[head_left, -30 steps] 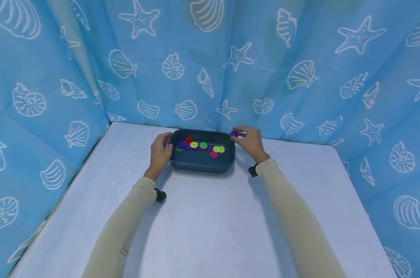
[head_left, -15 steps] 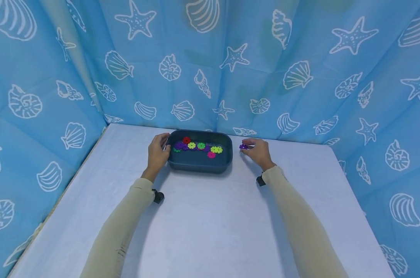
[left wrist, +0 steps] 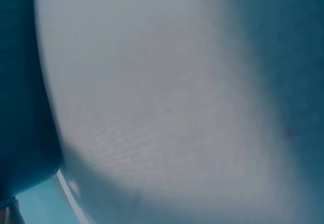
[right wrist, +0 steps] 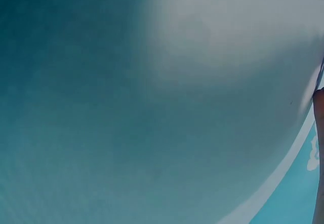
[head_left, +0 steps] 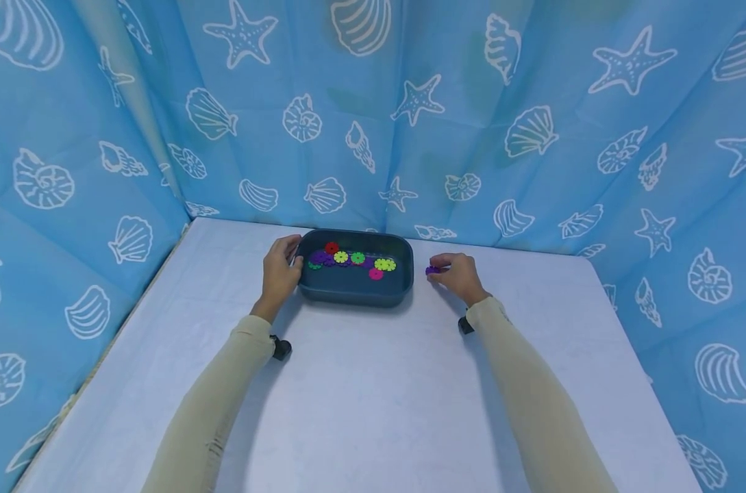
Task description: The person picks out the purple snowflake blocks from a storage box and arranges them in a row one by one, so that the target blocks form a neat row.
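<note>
In the head view a dark blue-grey plastic tub (head_left: 348,284) stands near the table's back edge. My left hand (head_left: 280,275) grips its left end, thumb at the rim. Just right of the tub, my right hand (head_left: 462,276) pinches a purple notched disc (head_left: 431,270) close to the table top; whether it touches the cloth is unclear. Inside the tub lie several similar discs: a red disc (head_left: 331,248), a green disc (head_left: 357,258), a pink disc (head_left: 375,274), yellow discs and a purple cluster. The left wrist view catches the tub's dark side (left wrist: 23,82).
A white cloth covers the table (head_left: 373,397). Blue curtains (head_left: 348,89) with shell and starfish prints hang behind it and along both sides. Black wrist cameras, such as the left one (head_left: 281,348), sit below each hand.
My right hand has moved from the tub's right rim out to the right and lower, carrying the purple disc. The left hand keeps its place on the tub.
</note>
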Tool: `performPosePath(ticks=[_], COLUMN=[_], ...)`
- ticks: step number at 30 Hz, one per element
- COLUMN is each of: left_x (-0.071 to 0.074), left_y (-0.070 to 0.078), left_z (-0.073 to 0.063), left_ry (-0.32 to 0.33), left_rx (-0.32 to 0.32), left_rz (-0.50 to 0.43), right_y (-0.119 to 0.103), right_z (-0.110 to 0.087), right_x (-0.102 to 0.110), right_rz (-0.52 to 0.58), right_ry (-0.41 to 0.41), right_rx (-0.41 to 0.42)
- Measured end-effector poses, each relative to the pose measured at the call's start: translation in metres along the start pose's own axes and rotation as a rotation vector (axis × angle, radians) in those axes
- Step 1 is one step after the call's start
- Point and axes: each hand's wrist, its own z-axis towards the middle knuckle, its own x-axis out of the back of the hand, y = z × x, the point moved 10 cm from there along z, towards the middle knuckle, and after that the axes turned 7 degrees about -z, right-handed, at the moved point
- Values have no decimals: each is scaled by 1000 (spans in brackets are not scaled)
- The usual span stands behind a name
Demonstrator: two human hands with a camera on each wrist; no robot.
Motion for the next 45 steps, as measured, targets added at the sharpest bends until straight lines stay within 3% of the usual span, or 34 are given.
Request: performPosePath(ticks=[28,35,40,45], left_x=[-1,-1,-1,0], left_y=[-2,-2,-2,0], left_z=[2,2,2,1], left_ry=[3,5,5,3], left_rx=[-3,-9,-9,-9], left_rz=[1,-11,-12,-33], right_y=[4,1,-19,-64], right_z=[2,3,9,15], right_x=[-5,-1,17,26], right_rz=[-43,-33,21,71], right_ry=[-52,-44,74,162], right_rx=[-50,-29,84,176])
